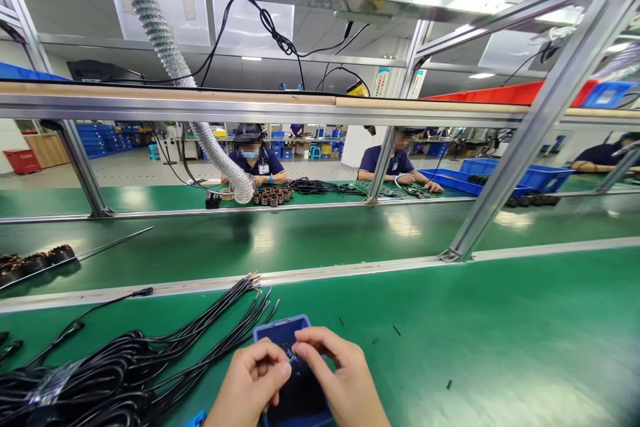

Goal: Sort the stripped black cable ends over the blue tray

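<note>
Both hands meet above a small blue bin [281,321] at the front centre. My left hand [254,379] has its thumb and fingers pressed together near a thin yellow-green wire end [293,360]. Just right of it, my right hand [334,368] pinches with thumb and index finger at the same spot; whatever lies between those fingertips is too small to make out. Dark contents fill the bin, partly hidden by the hands. Left of my hands lies a bundle of black cables [107,373], their coloured stripped ends [255,280] pointing toward the back.
A metal rail [320,277] and slanted post [530,127] stand beyond the green table [500,347]. Small black scraps [449,384] lie at right. Copper-wound parts [35,261] sit at far left. Across the bench, people [256,163] work; a ventilation hose [213,147] hangs down.
</note>
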Demonstrator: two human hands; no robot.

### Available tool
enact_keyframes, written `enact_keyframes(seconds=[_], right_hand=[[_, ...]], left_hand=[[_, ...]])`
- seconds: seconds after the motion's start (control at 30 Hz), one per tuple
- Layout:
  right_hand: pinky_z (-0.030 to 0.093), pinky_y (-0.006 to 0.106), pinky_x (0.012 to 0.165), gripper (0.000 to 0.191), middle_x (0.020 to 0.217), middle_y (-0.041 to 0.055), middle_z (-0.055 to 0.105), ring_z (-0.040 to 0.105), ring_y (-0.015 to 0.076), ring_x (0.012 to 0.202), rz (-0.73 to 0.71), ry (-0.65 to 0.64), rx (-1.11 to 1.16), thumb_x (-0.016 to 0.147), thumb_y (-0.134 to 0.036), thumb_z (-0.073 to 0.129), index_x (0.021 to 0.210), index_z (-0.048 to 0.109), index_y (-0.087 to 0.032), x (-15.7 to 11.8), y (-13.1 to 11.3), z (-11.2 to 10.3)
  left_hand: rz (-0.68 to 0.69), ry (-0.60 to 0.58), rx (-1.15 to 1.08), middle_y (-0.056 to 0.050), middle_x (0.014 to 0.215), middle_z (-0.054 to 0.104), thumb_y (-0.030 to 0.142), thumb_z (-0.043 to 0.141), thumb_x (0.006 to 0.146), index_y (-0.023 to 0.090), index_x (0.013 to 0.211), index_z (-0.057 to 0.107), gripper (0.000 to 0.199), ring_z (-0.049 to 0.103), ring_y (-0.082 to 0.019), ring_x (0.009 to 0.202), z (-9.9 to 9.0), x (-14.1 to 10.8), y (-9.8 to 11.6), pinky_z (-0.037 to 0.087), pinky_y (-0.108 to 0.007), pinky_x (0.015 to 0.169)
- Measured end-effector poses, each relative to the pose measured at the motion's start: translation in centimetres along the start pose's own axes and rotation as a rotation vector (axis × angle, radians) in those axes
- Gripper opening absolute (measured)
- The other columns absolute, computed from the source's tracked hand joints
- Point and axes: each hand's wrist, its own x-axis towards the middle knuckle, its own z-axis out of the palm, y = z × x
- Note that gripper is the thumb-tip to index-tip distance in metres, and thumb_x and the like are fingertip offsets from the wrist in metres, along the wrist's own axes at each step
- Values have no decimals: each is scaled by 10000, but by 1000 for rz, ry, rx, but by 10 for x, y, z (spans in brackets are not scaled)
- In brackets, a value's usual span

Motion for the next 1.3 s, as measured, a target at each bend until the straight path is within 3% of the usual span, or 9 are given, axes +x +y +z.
enact_keyframes(seconds=[0.37, 0.53, 0.63, 0.77, 0.93, 1.03, 1.1, 1.2, 1.3], right_hand=[[542, 185, 604, 141, 682, 9, 732, 682, 148, 609, -117, 28, -60, 850, -303, 668, 773, 740, -210, -2, 3, -1], [532, 319, 885, 385, 1127, 80, 698, 663, 197, 1006, -144, -108, -58, 1014, -353, 362, 1057, 729, -245, 2, 1, -6], [522, 380, 853, 271, 1074, 94, 680, 625, 233, 985, -144, -101, -411, 971, -277, 466, 1061, 719, -236, 2, 12, 0], [492, 441, 737, 84, 808, 114, 693, 600, 301, 851, -219, -300, -969, 786, -204, 725, 708, 751, -188, 0, 37, 25], [488, 419, 718, 139, 718, 111, 701, 620, 288, 802, -245, -341, -1051, 777, -101, 716, 652, 729, -160, 0, 47, 37], [500, 362, 692, 130, 756, 73, 707, 627, 253, 782, -210, -288, -929, 812, -89, 662, 732, 717, -175, 0, 35, 23], [510, 304, 688, 157, 782, 43, 709, 636, 209, 765, -132, -183, -627, 867, -108, 589, 801, 704, -191, 1, 25, 12], [517, 235, 608, 194, 751, 28, 706, 646, 167, 666, -7, -31, -141, 928, -275, 542, 838, 693, -194, 0, 15, 3], [509, 221, 546, 263, 698, 32, 696, 642, 165, 603, 2, 31, 12, 891, -410, 597, 801, 715, -193, -1, 12, 3]], left_hand=[[-20, 48, -45, 51, 538, 485, 633, 725, 660, 138, 749, 638, 510, 465, -83, 448, 2, 1, -2, 309, -176, 403], [-23, 185, -184, 46, 553, 531, 650, 770, 585, 142, 832, 658, 576, 461, -74, 418, 3, 4, -6, 291, -164, 380], [-16, 169, -193, 47, 501, 520, 626, 763, 616, 145, 771, 643, 519, 437, -71, 411, 3, 4, -7, 284, -163, 383], [-32, 82, -144, 71, 436, 467, 616, 750, 636, 155, 691, 583, 494, 349, -51, 381, 3, 4, -6, 264, -160, 385], [-31, 41, -110, 87, 466, 427, 646, 737, 624, 160, 700, 551, 526, 347, -52, 392, 4, 4, -3, 249, -161, 382], [-35, 30, -105, 87, 468, 420, 652, 727, 632, 162, 723, 557, 527, 355, -59, 400, 4, 4, -3, 251, -166, 385], [-36, 21, -87, 79, 478, 436, 638, 720, 653, 159, 747, 576, 509, 378, -67, 415, 3, 4, -2, 266, -172, 394], [-37, 9, -59, 69, 493, 461, 617, 713, 677, 156, 761, 591, 485, 402, -73, 429, 2, 2, 0, 285, -175, 403], [-47, 26, -73, 72, 490, 461, 627, 719, 659, 159, 746, 582, 496, 400, -68, 409, 3, 2, 0, 277, -174, 388]])
